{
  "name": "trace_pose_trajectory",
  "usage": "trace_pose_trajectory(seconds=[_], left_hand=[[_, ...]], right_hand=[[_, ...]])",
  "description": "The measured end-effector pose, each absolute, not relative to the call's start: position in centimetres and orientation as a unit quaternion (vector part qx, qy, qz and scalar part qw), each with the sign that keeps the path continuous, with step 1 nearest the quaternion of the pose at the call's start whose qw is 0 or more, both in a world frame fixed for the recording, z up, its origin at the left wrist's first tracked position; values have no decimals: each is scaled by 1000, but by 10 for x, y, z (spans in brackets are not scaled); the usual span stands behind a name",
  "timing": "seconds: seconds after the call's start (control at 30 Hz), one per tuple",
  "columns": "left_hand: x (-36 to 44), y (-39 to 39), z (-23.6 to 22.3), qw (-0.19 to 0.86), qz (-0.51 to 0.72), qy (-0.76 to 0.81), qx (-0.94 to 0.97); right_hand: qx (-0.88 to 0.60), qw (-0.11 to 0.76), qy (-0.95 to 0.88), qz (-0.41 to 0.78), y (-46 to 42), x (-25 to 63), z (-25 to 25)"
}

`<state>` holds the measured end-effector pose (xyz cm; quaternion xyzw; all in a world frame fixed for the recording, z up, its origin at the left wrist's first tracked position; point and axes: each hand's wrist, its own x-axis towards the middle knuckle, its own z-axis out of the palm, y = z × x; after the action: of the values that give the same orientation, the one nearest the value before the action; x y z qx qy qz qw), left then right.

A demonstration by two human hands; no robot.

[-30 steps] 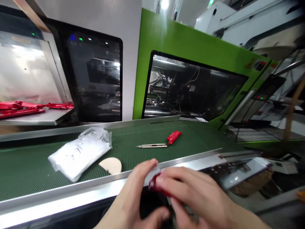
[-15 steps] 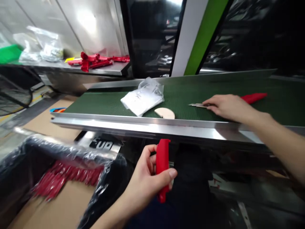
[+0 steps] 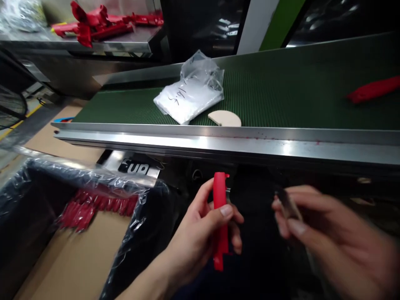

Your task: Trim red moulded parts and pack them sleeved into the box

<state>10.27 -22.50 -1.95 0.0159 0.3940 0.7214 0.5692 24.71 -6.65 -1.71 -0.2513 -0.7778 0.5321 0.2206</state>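
Observation:
My left hand [image 3: 203,233] is closed around a long red plastic part [image 3: 220,196], held upright below the conveyor's steel rail [image 3: 218,139]. My right hand [image 3: 328,237] is blurred to the right of it, its fingers pinched on a thin metal blade-like tool [image 3: 287,204]. Another red part [image 3: 373,89] lies on the green belt [image 3: 281,91] at the far right.
A white plastic bag [image 3: 189,96] and a beige half-disc [image 3: 225,118] lie on the belt. At lower left stands a cardboard box with a black liner [image 3: 40,183], holding several red parts [image 3: 93,206]. More red parts [image 3: 96,21] rest on a steel shelf at the back left.
My right hand has come back from the belt with the thin metal tool and is now beside the left hand. The view has tilted down. The left hand still holds the red part.

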Motion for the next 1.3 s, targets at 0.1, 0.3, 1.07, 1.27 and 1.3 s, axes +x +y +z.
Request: trace_pose_trajectory(seconds=[0.1,0.3,1.07,1.27,1.3], left_hand=[[104,-219,-20,573,717,396,-8],[107,-211,-20,539,731,416,-47],[102,-233,-36,425,769,476,-40],[103,-236,-51,427,754,498,37],[103,-235,-51,422,757,497,52]], right_hand=[[-226,172,-748,600,-100,252,-26],[-209,150,-753,605,-121,249,-28],[-337,267,-671,604,-126,255,-49],[-369,268,-532,714,-111,253,-62],[-372,272,-519,720,-109,253,-61]])
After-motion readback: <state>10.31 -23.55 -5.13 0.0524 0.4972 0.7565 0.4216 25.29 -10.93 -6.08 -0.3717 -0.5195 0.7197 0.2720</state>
